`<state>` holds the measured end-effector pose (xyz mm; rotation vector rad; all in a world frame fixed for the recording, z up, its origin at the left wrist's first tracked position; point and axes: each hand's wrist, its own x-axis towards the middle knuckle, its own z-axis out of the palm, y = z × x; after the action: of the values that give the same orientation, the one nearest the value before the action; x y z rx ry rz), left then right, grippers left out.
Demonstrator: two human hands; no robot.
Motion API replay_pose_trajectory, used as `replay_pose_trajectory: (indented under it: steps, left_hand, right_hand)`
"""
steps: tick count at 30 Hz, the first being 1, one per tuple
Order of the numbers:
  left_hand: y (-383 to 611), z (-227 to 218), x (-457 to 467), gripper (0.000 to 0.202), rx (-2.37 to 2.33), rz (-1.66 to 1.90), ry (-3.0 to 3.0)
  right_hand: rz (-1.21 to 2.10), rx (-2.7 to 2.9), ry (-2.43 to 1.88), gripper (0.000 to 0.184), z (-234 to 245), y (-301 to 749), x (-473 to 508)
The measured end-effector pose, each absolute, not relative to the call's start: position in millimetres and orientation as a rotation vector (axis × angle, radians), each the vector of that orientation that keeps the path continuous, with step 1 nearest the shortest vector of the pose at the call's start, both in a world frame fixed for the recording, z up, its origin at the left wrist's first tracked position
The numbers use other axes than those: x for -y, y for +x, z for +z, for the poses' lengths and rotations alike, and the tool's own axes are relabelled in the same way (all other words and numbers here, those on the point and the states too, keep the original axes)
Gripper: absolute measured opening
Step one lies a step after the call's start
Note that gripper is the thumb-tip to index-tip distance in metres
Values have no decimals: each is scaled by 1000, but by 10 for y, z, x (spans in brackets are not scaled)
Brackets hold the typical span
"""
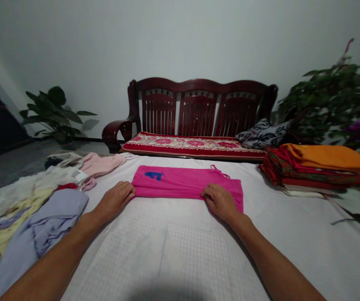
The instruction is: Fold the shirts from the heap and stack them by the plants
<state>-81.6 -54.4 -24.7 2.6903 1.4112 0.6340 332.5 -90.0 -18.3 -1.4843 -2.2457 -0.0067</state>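
A pair of bright pink drawstring pants (pixel 173 179) lies folded into a long flat strip on the white cloth (pixel 167 246). A blue print marks its left part, and a thin pink cord loops out of its far edge on the right. My left hand (pixel 119 200) pinches the near left corner of the strip, fingers closed. My right hand (pixel 219 201) is closed on the near edge farther right, with some pink fabric sticking out past it toward me. The fingertips of both hands are partly hidden.
Loose clothes, among them a lavender garment (pixel 46 221) and a pink one (pixel 100 165), are heaped at the left. On the right stands a folded stack (pixel 311 171) topped with orange cloth. Behind are a wooden bench (pixel 195 108) and plants (pixel 54 113).
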Motion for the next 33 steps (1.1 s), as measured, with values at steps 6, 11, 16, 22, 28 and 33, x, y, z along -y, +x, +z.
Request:
replay_pose_trajectory:
  steps: [6,11,16,22,28,33]
  left_hand:
    - [-856,-234,537,25,-1416,659,2659]
    - [-872,-269,518,23,-1452,700,2634]
    - [-824,-286,509,23,-1556,785,2535]
    - [-720,-327,458,19,-1585,821,2389]
    - [-698,-325,474,20,-1554,871,2295]
    - [-747,-292,518,27,-1465,731,2419]
  right_hand:
    - [-133,2285,-1584,15,-135,3309,973]
    - [-148,2299,-1637,16,-91,3327,1029]
    - [-90,2223,-1697,24,-122,3324,986]
    - [7,2094,-1680,20,-191,3336,889]
    - [-113,2201,-1624,22,-204,3345,876]
    - [-154,2220,-1648,23,-211,3349,881]
